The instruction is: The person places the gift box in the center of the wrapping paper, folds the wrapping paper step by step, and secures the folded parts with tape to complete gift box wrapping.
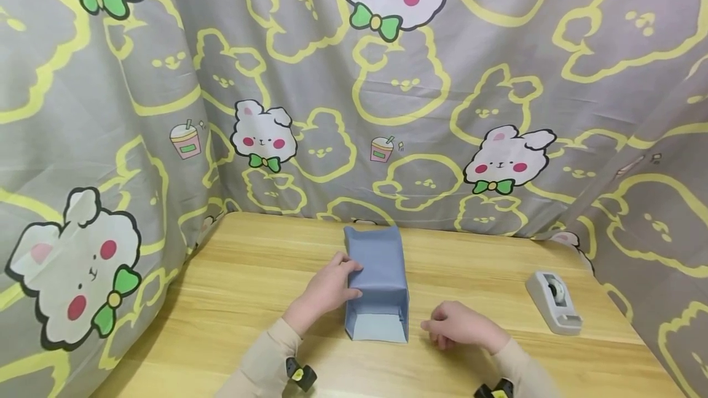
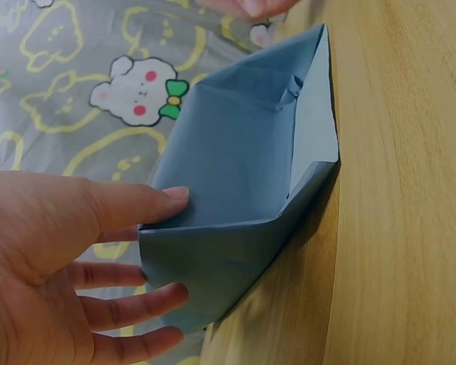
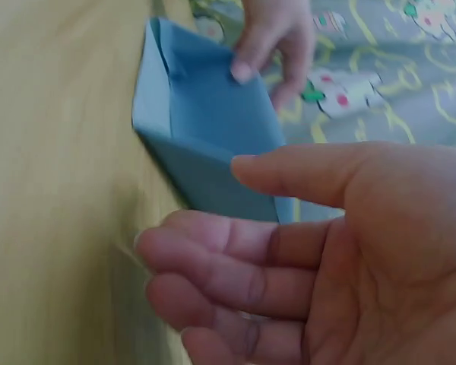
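Observation:
A blue folded paper bag [image 1: 378, 263] lies on its side on the wooden table, its mouth facing the near edge. The inside looks paler along the bottom. My left hand [image 1: 329, 286] holds the bag's left side. In the left wrist view, the left thumb [image 2: 171, 199] laps over the rim of the bag [image 2: 228, 144] and the other fingers lie along the outer wall. My right hand [image 1: 463, 325] hovers to the right of the mouth, apart from the bag. Its fingers are loosely curled in the right wrist view, with nothing in the right hand [image 3: 289, 258].
A white tape dispenser [image 1: 555, 303] with a roll in it stands at the right of the table [image 1: 265, 250]. Patterned grey curtains [image 1: 321, 78] hang round the back and both sides.

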### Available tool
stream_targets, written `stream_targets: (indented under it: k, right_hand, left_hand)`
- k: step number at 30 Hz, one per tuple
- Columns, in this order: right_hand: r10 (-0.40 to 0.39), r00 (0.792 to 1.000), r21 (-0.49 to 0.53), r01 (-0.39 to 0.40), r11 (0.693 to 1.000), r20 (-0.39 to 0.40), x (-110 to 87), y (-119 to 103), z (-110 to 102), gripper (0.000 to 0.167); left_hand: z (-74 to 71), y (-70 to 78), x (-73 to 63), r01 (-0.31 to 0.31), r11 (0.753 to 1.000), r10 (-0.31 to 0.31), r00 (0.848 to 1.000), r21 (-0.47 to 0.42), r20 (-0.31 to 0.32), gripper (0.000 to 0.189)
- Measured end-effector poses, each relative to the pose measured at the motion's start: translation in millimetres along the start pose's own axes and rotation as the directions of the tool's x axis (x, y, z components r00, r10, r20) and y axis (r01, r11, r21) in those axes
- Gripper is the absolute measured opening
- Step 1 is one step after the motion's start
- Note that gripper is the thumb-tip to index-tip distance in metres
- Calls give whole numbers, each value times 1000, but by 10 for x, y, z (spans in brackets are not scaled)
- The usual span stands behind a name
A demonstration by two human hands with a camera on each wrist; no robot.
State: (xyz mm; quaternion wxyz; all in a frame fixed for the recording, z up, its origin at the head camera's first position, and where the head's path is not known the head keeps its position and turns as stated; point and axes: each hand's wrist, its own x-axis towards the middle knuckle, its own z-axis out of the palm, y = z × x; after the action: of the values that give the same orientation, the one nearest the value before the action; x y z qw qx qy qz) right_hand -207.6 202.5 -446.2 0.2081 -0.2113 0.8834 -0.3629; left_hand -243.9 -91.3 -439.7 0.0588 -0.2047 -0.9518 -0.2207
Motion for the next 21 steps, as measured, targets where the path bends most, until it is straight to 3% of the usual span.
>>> stream_targets:
  k: [4,7,10,14,17,21]
  right_hand:
    - [-54,998,17,55,998,-32,-126,184,-142,26]
    - [-109,990,-7,109,994,-86,-94,255,-156,26]
    - [-162,973,-72,152,986,-165,35,241,-103,57]
    - [-189,945,-164,149,975,-268,247,149,4,96]
    - [-229,925,-234,160,959,-304,395,98,64,108]
    - [-323,902,-389,198,900,-287,535,90,100,114]
  left_hand:
    - [27,-11,14,-12,1000,12,1000,-12,-4,51]
    - [37,-33,16,-27,999,27,1000,-22,-7,50]
    - [32,-53,12,-34,999,34,999,-32,-4,50]
    - [27,-63,8,-36,999,36,999,-34,-2,50]
    - [28,-58,6,-43,999,43,999,-32,-1,50]
    - [35,-49,6,-48,998,48,999,-37,3,50]
